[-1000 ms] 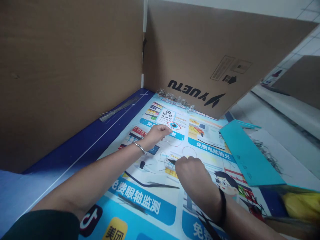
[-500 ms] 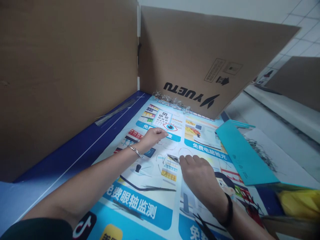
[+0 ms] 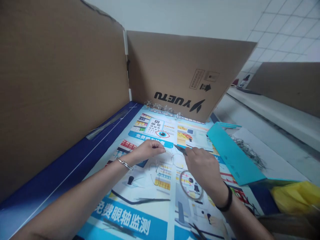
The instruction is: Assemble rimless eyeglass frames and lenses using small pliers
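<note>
My left hand (image 3: 147,151) is pinched closed on the thin wire rim of a spectacle frame (image 3: 168,159) that lies on a printed blue poster (image 3: 140,213). My right hand (image 3: 201,166) is closed round a small dark pointed tool (image 3: 180,149), whose tip points at the frame. A loose round lens (image 3: 191,184) lies on the poster just under my right wrist. More thin wire pieces and a dark temple arm (image 3: 140,200) lie on the poster nearer to me.
Brown cardboard walls (image 3: 62,76) stand at the left and back, one printed YUETU (image 3: 178,99). A heap of small clear parts (image 3: 163,108) lies at its foot. A teal folder (image 3: 231,156) and a pile of metal bits (image 3: 247,150) are at the right, a yellow bag (image 3: 295,196) beyond.
The camera has tilted up. Both hands have risen slightly off the poster with the wire frame and tool. The round lens now lies uncovered below my right hand.
</note>
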Available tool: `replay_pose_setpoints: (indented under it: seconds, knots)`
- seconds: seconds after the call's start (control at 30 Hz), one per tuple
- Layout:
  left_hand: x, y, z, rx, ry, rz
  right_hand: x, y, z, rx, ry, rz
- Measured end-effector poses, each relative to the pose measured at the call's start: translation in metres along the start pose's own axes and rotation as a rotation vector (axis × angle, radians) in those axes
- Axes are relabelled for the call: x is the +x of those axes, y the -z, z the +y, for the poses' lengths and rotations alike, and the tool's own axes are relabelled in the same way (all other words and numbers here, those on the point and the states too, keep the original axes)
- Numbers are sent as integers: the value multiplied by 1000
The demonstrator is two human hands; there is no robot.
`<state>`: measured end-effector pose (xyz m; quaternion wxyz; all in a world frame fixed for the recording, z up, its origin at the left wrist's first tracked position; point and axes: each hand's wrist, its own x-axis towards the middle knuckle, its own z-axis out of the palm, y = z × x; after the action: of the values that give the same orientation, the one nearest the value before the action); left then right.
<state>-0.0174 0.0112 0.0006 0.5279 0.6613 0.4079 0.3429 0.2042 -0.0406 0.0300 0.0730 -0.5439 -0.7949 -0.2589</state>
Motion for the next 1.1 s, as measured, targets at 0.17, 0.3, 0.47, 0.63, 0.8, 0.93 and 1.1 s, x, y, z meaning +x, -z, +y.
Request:
replay_pose_setpoints:
  seconds: [0.17,0.3,0.47,0.63,0.8,0.93,1.1]
  knots:
    - [-3,-6,4,-3,31,-130,-3,-6,-1,37,-3,13]
    - [-6,-11,9,33,42,-178,-5,-9,-3,29,-10,39]
    - [-5,-11,8,13,30,-168,-8,-10,-4,13,-6,36]
    - [-5,-11,9,14,56,-174,-9,-11,-5,31,9,43]
    - [-5,-14,6,-35,85,-200,-9,-6,-5,15,15,115]
    - [-6,-15,3,-111,122,-238,-10,-5,-8,0,58,160]
    - [-9,-13,6,-250,187,-296,-12,-10,-7,-14,105,244]
